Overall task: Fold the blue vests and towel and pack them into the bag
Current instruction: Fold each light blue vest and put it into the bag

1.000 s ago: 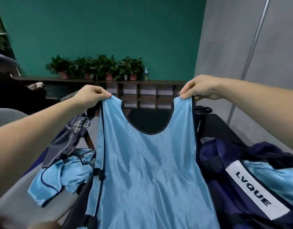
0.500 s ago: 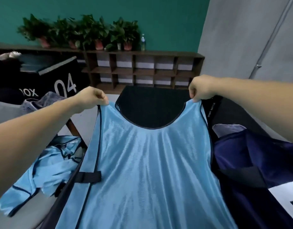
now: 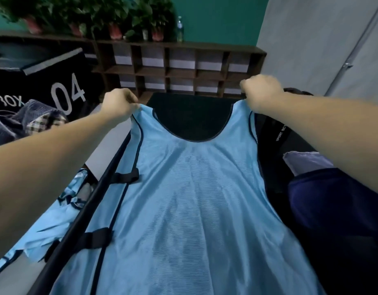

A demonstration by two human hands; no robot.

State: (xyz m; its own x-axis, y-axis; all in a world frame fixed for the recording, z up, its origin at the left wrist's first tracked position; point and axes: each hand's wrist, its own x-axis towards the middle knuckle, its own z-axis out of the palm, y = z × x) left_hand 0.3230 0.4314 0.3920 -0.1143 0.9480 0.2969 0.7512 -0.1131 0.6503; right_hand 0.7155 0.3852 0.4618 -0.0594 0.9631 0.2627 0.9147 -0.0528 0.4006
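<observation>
Both hands grip vest shoulders (spread flat).

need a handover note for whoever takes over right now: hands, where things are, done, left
Left hand pinches one shoulder strap of the light blue mesh vest; right hand pinches the other.
The vest is spread open over the black table, not yet folded.
A crumpled heap of light blue fabric, likely more vests, lies left of the table; the navy blue fabric bag sits on the right.
Left: fold this vest, the heap and the towel, then pack all. I cannot tell which cloth is the towel.
</observation>
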